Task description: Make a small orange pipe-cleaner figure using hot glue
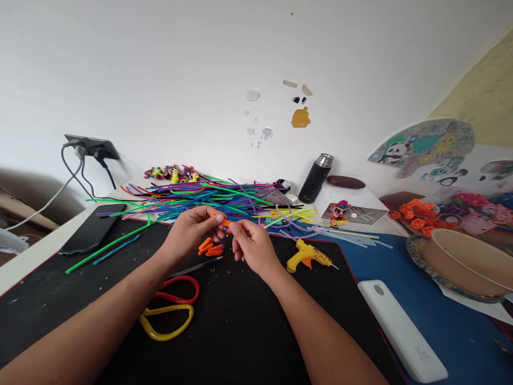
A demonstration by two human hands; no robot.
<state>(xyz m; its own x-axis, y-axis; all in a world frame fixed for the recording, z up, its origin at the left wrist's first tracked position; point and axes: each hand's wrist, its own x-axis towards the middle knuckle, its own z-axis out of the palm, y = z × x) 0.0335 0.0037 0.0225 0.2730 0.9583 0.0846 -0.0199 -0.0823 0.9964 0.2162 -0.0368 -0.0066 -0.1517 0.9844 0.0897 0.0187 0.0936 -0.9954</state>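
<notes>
Between my two hands, above the black mat (256, 331), is a short orange pipe cleaner piece (220, 220). My left hand (196, 227) pinches its left end with thumb and fingertips. At the other end, the thumb and fingers of my right hand (253, 243) are closed on it. Just below my hands, several folded orange pipe cleaner pieces (211, 247) lie on the mat, with a bit of purple beside them. A pen (200, 266) rests nearer to me. Scissors with one red and one yellow handle (168, 323) lie by my left forearm, which covers their blades.
Many colourful pipe cleaners (224, 198) are heaped along the wall. A yellow glue gun (308, 256) lies right of my hands. A black flask (316, 179) stands behind. A phone (94, 229) is at left; a white case (403, 329) and a bowl (476, 256) are at right.
</notes>
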